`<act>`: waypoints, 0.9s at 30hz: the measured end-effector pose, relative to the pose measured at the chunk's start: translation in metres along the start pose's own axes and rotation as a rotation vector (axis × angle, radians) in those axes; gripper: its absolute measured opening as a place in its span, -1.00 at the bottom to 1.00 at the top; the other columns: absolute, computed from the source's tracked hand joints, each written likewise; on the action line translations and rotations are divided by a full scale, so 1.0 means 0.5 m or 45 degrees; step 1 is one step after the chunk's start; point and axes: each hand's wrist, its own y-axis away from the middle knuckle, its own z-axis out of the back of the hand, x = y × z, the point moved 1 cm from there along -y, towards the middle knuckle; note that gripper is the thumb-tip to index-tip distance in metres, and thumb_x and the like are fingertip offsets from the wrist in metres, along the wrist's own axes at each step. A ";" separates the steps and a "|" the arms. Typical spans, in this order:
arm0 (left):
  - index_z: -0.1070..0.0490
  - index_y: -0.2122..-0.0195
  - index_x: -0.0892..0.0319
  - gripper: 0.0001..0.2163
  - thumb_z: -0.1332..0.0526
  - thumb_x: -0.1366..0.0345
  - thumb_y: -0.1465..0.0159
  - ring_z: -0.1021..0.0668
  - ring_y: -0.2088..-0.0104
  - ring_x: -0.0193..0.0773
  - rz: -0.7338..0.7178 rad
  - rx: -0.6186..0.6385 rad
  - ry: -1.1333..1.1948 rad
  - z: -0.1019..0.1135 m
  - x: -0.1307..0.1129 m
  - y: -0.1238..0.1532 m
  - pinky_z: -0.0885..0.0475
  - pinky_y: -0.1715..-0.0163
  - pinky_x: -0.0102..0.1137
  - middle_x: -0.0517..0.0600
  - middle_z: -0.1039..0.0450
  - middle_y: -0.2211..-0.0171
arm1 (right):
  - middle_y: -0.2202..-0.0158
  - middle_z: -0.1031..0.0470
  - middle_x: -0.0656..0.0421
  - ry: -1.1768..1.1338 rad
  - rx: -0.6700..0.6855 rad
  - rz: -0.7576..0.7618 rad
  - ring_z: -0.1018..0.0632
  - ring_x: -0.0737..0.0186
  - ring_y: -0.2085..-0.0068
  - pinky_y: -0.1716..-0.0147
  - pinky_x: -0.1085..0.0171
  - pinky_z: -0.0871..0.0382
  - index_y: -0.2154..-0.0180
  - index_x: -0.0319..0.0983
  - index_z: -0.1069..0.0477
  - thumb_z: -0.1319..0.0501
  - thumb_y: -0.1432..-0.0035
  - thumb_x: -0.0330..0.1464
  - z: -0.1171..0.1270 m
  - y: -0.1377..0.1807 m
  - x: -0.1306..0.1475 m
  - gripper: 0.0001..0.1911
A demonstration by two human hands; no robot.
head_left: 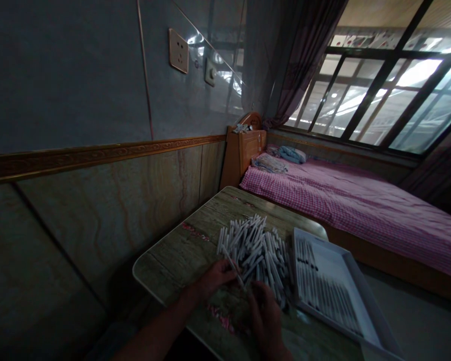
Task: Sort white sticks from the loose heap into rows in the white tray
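A slim white pen (231,261) is pinched in my left hand (216,277), slanting down to the right over the table. My right hand (265,313) is closed at the pen's lower end; its fingertips are dim and partly hidden. Just beyond both hands lies a loose pile of similar white pens (248,243), pointing in many directions. To the right of the pile, a shallow white box (340,258) holds more pens (328,298) lined up side by side, several with dark ends.
The table (165,268) has a wood-look top with rounded corners and red flower prints. A tiled wall (165,190) runs along its left. Behind it stands a bed (346,200) with a pink checked cover, below a window (361,95).
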 end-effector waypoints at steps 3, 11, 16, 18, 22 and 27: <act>-0.52 0.42 0.24 -0.70 -0.47 0.11 0.00 -0.53 0.54 -0.33 0.045 0.125 -0.072 -0.010 -0.002 0.003 -0.39 0.48 -0.47 -0.01 -0.54 0.52 | 0.22 -0.59 0.13 -0.005 0.071 -0.106 -0.60 0.20 0.24 0.25 0.29 -0.48 0.08 -0.19 -0.45 -0.16 -0.20 -0.25 0.000 -0.011 0.006 -0.72; -0.48 0.38 0.22 -0.82 -0.44 0.28 -0.09 -0.64 0.43 -0.32 0.013 -0.366 0.621 0.042 -0.007 -0.016 -0.49 0.46 -0.52 -0.07 -0.59 0.45 | 0.27 -0.57 0.07 0.116 -0.223 -0.183 -0.57 0.14 0.27 0.30 0.25 -0.43 0.16 -0.22 -0.46 -0.07 -0.26 -0.15 0.034 -0.017 -0.004 -0.68; -0.48 0.36 0.24 -0.94 -0.29 0.39 -0.26 -0.66 0.40 -0.34 0.049 -0.406 0.802 0.062 -0.013 -0.018 -0.55 0.36 -0.51 -0.05 -0.61 0.44 | 0.24 -0.52 0.13 0.448 0.005 -0.100 -0.54 0.15 0.26 0.29 0.26 -0.39 0.17 -0.14 -0.47 -0.13 -0.19 -0.25 0.042 -0.014 0.001 -0.78; -0.49 0.35 0.24 -0.96 -0.31 0.39 -0.23 -0.66 0.38 -0.31 0.054 -0.361 0.755 0.056 -0.013 -0.015 -0.56 0.33 -0.48 -0.04 -0.61 0.42 | 0.20 -0.51 0.13 0.626 0.080 -0.071 -0.54 0.14 0.23 0.29 0.26 -0.38 0.12 -0.11 -0.47 -0.14 -0.16 -0.29 0.039 -0.016 0.009 -0.75; -0.51 0.34 0.24 -0.93 -0.37 0.39 -0.17 -0.66 0.38 -0.29 0.054 -0.325 0.675 0.041 -0.017 -0.009 -0.54 0.35 -0.47 -0.04 -0.61 0.42 | 0.22 -0.50 0.12 0.931 0.205 -0.022 -0.53 0.14 0.22 0.29 0.27 -0.35 0.08 -0.10 -0.49 -0.12 -0.20 -0.37 0.028 -0.022 0.016 -0.72; -0.50 0.38 0.23 -0.83 -0.46 0.37 -0.04 -0.64 0.40 -0.29 0.046 -0.335 0.576 0.031 -0.011 -0.010 -0.51 0.40 -0.47 -0.04 -0.61 0.44 | 0.25 -0.50 0.12 1.093 0.232 -0.020 -0.53 0.14 0.26 0.35 0.28 -0.30 0.11 -0.06 -0.52 -0.14 -0.22 -0.41 0.021 -0.030 0.012 -0.74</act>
